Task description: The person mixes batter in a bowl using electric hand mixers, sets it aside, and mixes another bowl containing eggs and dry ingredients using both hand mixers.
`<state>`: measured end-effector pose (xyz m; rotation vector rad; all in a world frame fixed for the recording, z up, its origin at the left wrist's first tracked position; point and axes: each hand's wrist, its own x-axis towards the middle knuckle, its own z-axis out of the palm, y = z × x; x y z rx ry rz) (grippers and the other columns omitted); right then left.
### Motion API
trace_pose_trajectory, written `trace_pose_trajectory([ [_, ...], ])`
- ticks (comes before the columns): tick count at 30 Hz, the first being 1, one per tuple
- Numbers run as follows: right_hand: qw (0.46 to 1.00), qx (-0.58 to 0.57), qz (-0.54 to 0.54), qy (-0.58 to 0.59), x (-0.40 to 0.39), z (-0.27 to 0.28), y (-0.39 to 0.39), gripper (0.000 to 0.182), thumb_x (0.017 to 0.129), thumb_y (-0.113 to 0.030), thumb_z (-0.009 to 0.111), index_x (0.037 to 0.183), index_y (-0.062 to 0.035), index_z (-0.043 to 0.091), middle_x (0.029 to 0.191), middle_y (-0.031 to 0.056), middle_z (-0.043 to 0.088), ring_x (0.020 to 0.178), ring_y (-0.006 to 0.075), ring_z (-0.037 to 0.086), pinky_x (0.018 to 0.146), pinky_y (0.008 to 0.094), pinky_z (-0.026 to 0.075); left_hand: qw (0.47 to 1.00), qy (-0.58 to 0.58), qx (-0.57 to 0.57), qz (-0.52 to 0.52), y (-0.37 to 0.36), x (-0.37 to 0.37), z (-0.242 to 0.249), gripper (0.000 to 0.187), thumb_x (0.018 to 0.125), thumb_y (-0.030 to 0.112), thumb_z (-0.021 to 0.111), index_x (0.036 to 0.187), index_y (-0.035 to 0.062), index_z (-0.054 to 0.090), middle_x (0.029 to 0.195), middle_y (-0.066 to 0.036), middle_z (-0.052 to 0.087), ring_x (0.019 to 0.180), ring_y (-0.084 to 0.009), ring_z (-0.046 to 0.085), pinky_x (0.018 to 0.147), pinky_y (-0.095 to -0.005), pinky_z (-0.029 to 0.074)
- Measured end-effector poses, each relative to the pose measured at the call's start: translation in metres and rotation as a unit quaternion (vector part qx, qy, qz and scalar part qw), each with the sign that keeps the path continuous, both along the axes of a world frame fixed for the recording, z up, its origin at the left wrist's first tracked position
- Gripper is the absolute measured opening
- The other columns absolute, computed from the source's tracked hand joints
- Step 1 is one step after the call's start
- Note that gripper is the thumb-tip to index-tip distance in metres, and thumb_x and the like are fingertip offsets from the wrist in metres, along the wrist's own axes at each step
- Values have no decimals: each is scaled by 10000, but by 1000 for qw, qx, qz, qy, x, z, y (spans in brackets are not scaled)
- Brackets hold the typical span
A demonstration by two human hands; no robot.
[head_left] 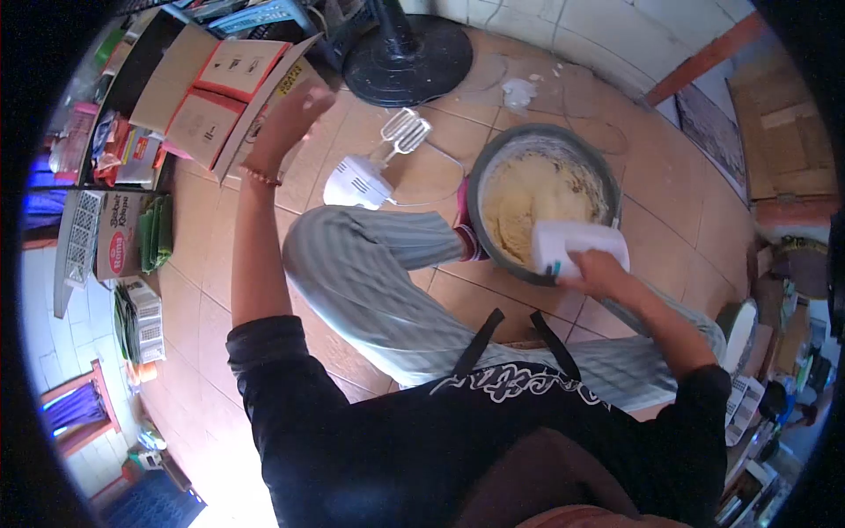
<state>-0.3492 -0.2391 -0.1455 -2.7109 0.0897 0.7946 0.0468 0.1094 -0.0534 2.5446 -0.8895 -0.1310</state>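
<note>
A large grey metal bowl [481,176] of pale yellow batter [526,194] sits on the tiled floor in front of my knees. My right hand [600,271] grips a white plastic container [574,244] held tilted over the bowl's near rim. My left hand [295,113] is raised with fingers apart, holding nothing, next to an open cardboard box [222,92]. A white hand mixer [359,180] with metal beaters [405,132] lies on the floor between the box and the bowl.
A black fan base [409,60] stands beyond the mixer. Cardboard boxes, baskets and packets [123,233] line the left side. More cartons and clutter [775,290] crowd the right. My legs in striped trousers [370,255] are folded on the floor.
</note>
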Motion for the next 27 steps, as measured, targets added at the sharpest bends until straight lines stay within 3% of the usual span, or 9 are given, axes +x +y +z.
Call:
trace_pose_trajectory([
  [2, 1000, 24, -3, 16, -11, 4, 13, 510, 713, -458, 634, 946, -6, 594, 818, 228, 615, 788, 374, 602, 713, 434, 464, 997, -70, 22, -4, 61, 25, -46, 438, 798, 292, 601, 1129, 29, 488, 1057, -214, 581, 1040, -364, 538, 851, -416, 432],
  [5, 993, 95, -67, 33, -18, 8, 27, 546, 697, -455, 655, 1001, -8, 578, 898, 228, 614, 854, 380, 596, 763, 440, 466, 980, 61, 184, 36, 151, 28, -144, 547, 760, 179, 626, 1230, 0, 410, 1158, -258, 519, 1091, -376, 501, 907, -409, 416],
  [7, 981, 142, -129, 29, -21, 4, 30, 592, 680, -458, 675, 1048, -7, 567, 957, 237, 608, 908, 384, 587, 793, 442, 461, 986, 108, 79, 103, 190, -3, -218, 557, 748, 117, 633, 1234, -20, 396, 1136, -250, 541, 1076, -350, 525, 895, -408, 430],
  [11, 936, 209, -284, 15, -21, -6, 23, 514, 755, -430, 639, 1047, -13, 571, 821, 147, 631, 702, 278, 614, 650, 392, 486, 957, 202, 58, 198, 182, -53, -285, 550, 749, 112, 631, 1230, -22, 401, 1131, -245, 547, 1067, -343, 531, 886, -404, 434],
  [13, 868, 326, -375, -11, -24, -17, 4, 418, 797, -393, 618, 991, -25, 583, 708, 84, 619, 553, 201, 590, 542, 351, 487, 949, 219, 57, 221, 163, -65, -298, 547, 750, 109, 631, 1229, -23, 403, 1128, -242, 549, 1063, -339, 534, 882, -403, 436],
  [16, 738, 441, -500, -101, -14, -4, 0, 258, 861, -304, 579, 844, -54, 516, 531, 3, 480, 386, 94, 429, 338, 260, 362, 943, 222, 54, 240, 140, -68, -311, 541, 750, 105, 630, 1226, -24, 406, 1123, -239, 553, 1057, -334, 538, 875, -400, 438],
  [19, 635, 478, -594, -127, -11, 0, -9, 292, 847, -341, 596, 823, -74, 482, 523, -15, 446, 383, 85, 415, 350, 231, 359, 939, 218, 57, 262, 131, -69, -320, 536, 751, 102, 629, 1223, -25, 410, 1119, -235, 557, 1050, -328, 542, 869, -398, 441],
  [22, 606, 487, -612, -146, -15, -17, -28, 311, 836, -360, 607, 788, -85, 471, 536, -12, 460, 384, 83, 415, 351, 225, 354, 939, 210, 55, 268, 127, -64, -328, 531, 752, 98, 628, 1221, -27, 413, 1115, -231, 561, 1044, -323, 547, 862, -395, 444],
  [27, 607, 465, -629, -140, -13, -11, -41, 416, 855, -493, 515, 750, -91, 484, 527, -16, 448, 381, 86, 418, 349, 228, 358, 939, 207, 42, 272, 121, -55, -332, 522, 753, 92, 626, 1216, -29, 419, 1107, -225, 567, 1034, -314, 554, 851, -391, 448],
])
